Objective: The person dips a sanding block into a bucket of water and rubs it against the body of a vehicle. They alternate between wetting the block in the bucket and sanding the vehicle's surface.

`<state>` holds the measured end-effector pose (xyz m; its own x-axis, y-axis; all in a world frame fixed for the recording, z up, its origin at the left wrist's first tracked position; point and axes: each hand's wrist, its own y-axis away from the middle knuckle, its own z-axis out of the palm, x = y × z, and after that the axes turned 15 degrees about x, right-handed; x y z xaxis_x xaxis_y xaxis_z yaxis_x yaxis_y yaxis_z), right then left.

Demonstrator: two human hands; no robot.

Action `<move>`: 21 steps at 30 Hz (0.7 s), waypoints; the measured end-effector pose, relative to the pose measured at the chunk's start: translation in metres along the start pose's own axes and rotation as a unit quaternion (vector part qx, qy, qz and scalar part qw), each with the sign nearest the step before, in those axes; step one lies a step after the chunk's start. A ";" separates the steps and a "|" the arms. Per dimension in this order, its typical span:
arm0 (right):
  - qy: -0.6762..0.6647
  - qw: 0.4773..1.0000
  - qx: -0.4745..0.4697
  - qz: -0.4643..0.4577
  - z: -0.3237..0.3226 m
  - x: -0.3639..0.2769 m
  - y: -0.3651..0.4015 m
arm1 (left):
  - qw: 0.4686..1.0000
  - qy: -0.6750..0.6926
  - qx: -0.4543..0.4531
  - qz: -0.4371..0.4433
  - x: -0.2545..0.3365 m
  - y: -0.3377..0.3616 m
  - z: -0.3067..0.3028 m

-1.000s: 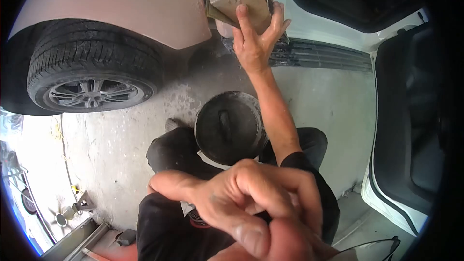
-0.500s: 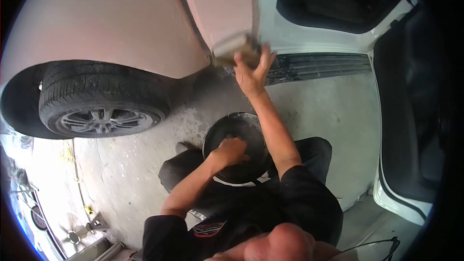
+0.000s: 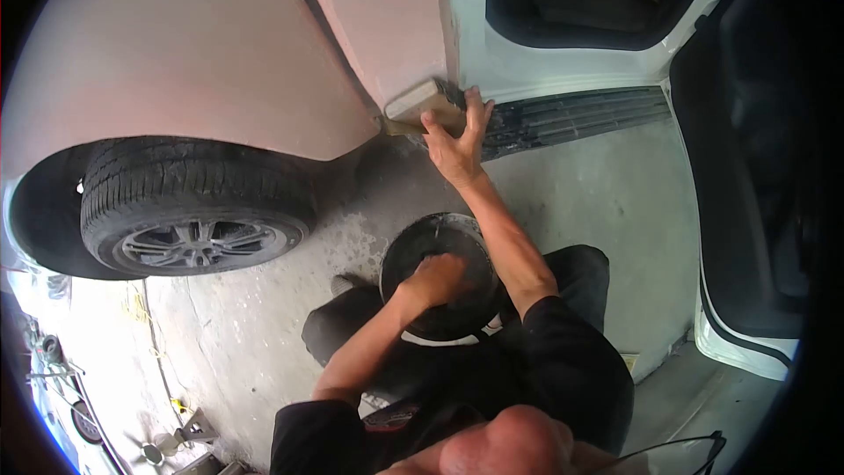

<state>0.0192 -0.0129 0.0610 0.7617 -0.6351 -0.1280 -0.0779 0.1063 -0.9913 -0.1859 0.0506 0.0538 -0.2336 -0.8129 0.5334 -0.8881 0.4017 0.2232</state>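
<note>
A beige sanding block (image 3: 425,107) lies against the lower end of the pinkish, primer-coloured car panel (image 3: 382,22). My right hand (image 3: 457,145) grips the block, with thumb and fingers spread around its near side. Below it, between my knees, stands a round black bucket (image 3: 396,242). Over the bucket's opening is my left hand (image 3: 432,281), its fingers bent downward and smeared by motion. Whether it holds anything there is hidden.
At left, a car wheel (image 3: 198,202) sits under the pinkish fender (image 3: 193,62). A ribbed dark sill (image 3: 571,123) runs right from the block, beside a white door panel (image 3: 554,75). An open door's dark inner side (image 3: 747,176) borders the right.
The view has shifted slightly. My right hand and the sanding block, blurred before, now look sharper on the panel's lower end. My left hand stays over the bucket, its fingers more blurred.
</note>
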 end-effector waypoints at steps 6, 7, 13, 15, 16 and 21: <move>-0.012 1.000 0.001 -0.027 -0.001 -0.013 -0.065 | 0.999 0.010 -0.024 -0.023 0.001 0.013 -0.009; 0.003 1.000 -0.003 -0.025 -0.002 0.000 -0.014 | 1.000 0.002 -0.010 -0.014 -0.001 0.011 -0.010; -0.013 1.000 -0.004 0.007 0.001 -0.019 -0.042 | 1.000 0.002 0.016 -0.004 0.002 0.001 -0.001; 0.007 1.000 -0.030 0.000 -0.002 -0.030 -0.057 | 1.000 0.015 -0.013 -0.021 0.003 0.009 0.002; 0.016 0.999 -0.034 -0.015 -0.002 -0.029 -0.058 | 0.999 0.022 -0.014 -0.020 0.001 0.008 0.006; 0.001 0.997 -0.057 -0.042 0.007 0.027 0.057 | 0.999 0.001 0.034 0.007 -0.003 -0.011 0.011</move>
<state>0.0400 -0.0190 0.0014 0.7670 -0.6402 -0.0434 -0.0859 -0.0354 -0.9957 -0.1800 0.0445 0.0405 -0.2462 -0.8062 0.5380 -0.9094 0.3841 0.1595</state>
